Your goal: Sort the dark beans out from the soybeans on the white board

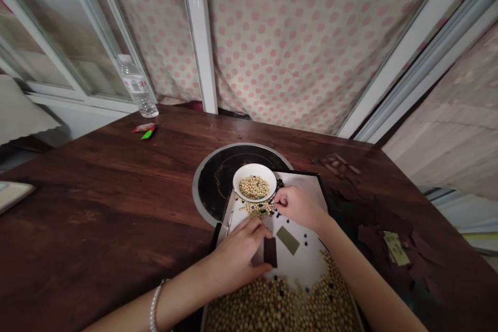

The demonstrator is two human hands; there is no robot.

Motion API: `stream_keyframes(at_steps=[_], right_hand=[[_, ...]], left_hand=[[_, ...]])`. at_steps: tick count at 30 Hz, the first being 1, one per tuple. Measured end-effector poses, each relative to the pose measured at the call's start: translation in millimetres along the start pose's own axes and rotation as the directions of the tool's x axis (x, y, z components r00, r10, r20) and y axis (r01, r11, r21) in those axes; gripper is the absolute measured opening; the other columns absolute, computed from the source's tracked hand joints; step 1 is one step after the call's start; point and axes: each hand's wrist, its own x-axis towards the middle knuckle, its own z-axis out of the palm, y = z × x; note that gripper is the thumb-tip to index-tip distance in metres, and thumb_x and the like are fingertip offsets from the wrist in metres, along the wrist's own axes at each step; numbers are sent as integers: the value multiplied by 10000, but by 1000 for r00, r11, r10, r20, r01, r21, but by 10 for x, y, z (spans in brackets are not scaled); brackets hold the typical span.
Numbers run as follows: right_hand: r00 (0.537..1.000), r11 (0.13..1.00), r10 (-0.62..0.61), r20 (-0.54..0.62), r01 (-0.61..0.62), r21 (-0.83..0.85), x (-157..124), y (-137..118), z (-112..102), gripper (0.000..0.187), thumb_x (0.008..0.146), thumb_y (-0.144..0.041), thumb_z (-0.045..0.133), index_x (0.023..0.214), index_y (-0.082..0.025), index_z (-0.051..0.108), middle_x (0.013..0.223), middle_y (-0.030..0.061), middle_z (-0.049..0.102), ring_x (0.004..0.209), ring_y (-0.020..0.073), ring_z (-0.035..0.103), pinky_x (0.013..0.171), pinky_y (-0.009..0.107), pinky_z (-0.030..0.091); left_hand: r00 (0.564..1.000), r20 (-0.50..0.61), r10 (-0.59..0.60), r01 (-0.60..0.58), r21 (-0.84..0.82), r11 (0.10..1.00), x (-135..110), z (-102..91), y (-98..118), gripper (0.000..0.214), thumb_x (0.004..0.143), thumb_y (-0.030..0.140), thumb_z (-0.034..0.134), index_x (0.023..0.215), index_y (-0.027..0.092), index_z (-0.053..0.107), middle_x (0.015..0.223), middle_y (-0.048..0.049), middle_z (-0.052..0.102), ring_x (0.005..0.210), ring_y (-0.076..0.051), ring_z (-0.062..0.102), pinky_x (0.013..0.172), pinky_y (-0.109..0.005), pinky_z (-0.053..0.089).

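A shallow white tray (311, 187) with a dark rim holds many yellowish beans (272, 306) heaped at its near end. At its far end stands a white bowl (237, 179) with more beans in it. Loose beans and dark beads (257, 208) lie just in front of the bowl. My left hand (245, 249) rests over the tray with thumb and fingers apart, beside a dark brown card (270, 252); whether it touches the card I cannot tell. My right hand (298, 207) is closed in a pinch near the beads right of the bowl; what its fingertips hold is hidden.
An olive card (288, 240) lies in the tray. Behind it, a round black plate (210, 181) is set into the wooden table (116, 207). A water bottle (138, 88) and small wrappers (146, 129) are at back left. Brown scraps (420, 264) lie at right.
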Motion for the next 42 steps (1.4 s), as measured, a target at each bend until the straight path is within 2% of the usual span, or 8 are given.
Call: stream_keyframes(at_steps=[6, 9, 12, 20, 25, 30, 37, 42], right_hand=[[1000, 997, -7, 23, 5, 81, -307, -237, -76, 103, 677, -87, 575, 644, -173, 622, 504, -57, 477, 472, 87, 418, 469, 212, 298], [989, 983, -19, 145, -8, 185, -543, -324, -13, 119, 662, -61, 589, 629, -171, 619, 484, -76, 430, 447, 72, 384, 451, 204, 278], [987, 978, -10, 160, -23, 206, -656, -339, 94, 141, 641, -28, 599, 633, -168, 618, 508, -78, 423, 474, 72, 386, 472, 205, 282], [989, 994, -33, 147, 17, 108, -655, -264, 107, 119, 697, -63, 612, 679, -178, 591, 565, -63, 449, 536, 97, 416, 518, 226, 297], [998, 996, 20, 58, -25, 85, -716, -114, -16, 132, 665, -52, 596, 694, -178, 569, 655, -23, 514, 577, 117, 472, 528, 233, 342], [994, 992, 100, 32, -102, 76, -727, 18, -1, 117, 642, -89, 609, 681, -181, 547, 713, 6, 554, 594, 135, 499, 544, 255, 372], [996, 995, 88, -10, -88, 57, -732, -61, 82, 195, 622, -134, 653, 759, -182, 523, 728, 1, 536, 599, 135, 485, 570, 267, 382], [998, 999, 43, -38, -41, 32, -749, -112, 86, 228, 606, -52, 574, 776, -184, 499, 704, -7, 496, 635, 143, 478, 588, 259, 380]], left_hand=[[999, 41, 1, -3, 43, 999, -2, -31, 28, 414, 652, 211, 771, 1015, 186, 573, 1088, -87, 542, 1106, -309, 483, 941, -472, 442], [998, 67, 6, -10, 58, 998, 9, -62, 61, 378, 674, 203, 759, 1004, 171, 578, 1064, -94, 545, 1092, -308, 489, 942, -463, 437], [997, 73, 2, -6, 59, 998, 22, -67, 74, 308, 684, 181, 743, 949, 168, 587, 1019, -87, 546, 1060, -308, 498, 928, -464, 440], [999, 26, 37, -38, 54, 998, 7, -15, 36, 361, 660, 183, 762, 972, 178, 582, 1022, -77, 549, 1073, -308, 496, 916, -461, 452], [999, 4, 47, -47, 60, 997, -7, 5, 10, 406, 659, 210, 766, 1013, 178, 571, 1065, -85, 548, 1085, -306, 499, 928, -459, 457], [998, -12, 55, -54, 58, 997, 4, 23, -3, 428, 651, 208, 765, 1033, 163, 576, 1076, -96, 551, 1088, -313, 496, 925, -479, 459], [998, -4, 67, -67, 57, 996, 9, 10, -2, 392, 661, 199, 757, 1003, 177, 568, 1040, -78, 546, 1054, -301, 507, 898, -471, 469], [998, 5, 62, -62, 62, 996, 9, 25, -20, 388, 674, 220, 756, 1007, 163, 565, 1049, -91, 541, 1068, -301, 498, 911, -469, 464]])
